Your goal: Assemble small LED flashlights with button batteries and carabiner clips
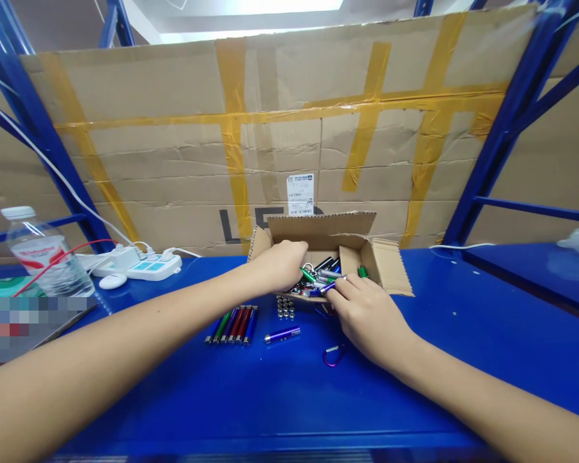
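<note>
An open cardboard box [384, 263] holds a jumble of small metal penlights, among them a green penlight [308, 275]. My left hand [285, 265] reaches in over its left side with curled fingers; the fingertips are hidden, so what they grip cannot be made out. At the front edge, my right hand [364, 312] has its fingers closed on a blue penlight [327, 288]. In front of the box lie a purple-blue penlight [282, 335], a purple carabiner [333, 355], and a group of small round button cells [285, 308]. A row of coloured penlights [232, 325] lies to their left.
On the blue shelf [251, 405], a white power strip [149, 265] with plugs and cables sits at left. A water bottle [45, 254] stands beside it. A large taped cardboard sheet [174, 167] rises behind, between blue metal posts [504, 122].
</note>
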### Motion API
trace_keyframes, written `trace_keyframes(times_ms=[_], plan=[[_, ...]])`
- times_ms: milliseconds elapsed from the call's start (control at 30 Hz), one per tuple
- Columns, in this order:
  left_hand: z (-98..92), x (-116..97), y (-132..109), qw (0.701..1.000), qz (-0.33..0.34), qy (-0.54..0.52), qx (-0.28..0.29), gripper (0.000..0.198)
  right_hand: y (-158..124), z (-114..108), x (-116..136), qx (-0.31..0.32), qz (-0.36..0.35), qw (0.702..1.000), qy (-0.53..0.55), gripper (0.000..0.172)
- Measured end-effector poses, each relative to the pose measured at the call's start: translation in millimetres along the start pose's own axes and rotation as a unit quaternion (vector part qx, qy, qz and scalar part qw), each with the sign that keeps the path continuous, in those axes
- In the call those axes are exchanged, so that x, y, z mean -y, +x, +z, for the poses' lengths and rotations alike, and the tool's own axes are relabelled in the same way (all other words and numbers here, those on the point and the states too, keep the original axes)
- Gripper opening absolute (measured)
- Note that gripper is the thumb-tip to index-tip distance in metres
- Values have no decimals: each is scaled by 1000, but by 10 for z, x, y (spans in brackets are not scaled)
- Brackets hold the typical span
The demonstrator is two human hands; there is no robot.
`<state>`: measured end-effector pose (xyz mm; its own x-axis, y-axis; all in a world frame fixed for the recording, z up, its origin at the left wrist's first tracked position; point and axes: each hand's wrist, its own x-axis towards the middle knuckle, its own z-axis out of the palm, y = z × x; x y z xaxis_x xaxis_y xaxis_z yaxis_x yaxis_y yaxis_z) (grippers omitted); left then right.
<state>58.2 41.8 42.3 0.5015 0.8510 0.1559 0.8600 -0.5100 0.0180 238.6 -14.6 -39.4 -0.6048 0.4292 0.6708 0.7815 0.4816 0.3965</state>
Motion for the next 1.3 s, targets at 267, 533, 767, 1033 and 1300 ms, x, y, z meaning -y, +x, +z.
trace_keyframes(times_ms=[267, 533, 767, 1033, 1300], plan=[[-48, -60, -62, 996, 4, 25, 91, 13, -7, 17, 1, 2, 3, 1000, 5, 18], [-94, -279, -6, 988, -21, 78, 132, 27, -6, -6, 10, -5, 1, 1000, -2, 19], [-58, -339, 91, 989, -49, 45, 134, 34, 3, -26, -5, 9, 0, 1000, -9, 17], [-50, -345, 118, 985, -98, 26, 140, 40, -1, -9, -8, 13, 1, 1000, -9, 18], [-110, -312, 145, 978, -133, -4, 163, 48, 3, 0, -2, 25, 12, 1000, -1, 17]])
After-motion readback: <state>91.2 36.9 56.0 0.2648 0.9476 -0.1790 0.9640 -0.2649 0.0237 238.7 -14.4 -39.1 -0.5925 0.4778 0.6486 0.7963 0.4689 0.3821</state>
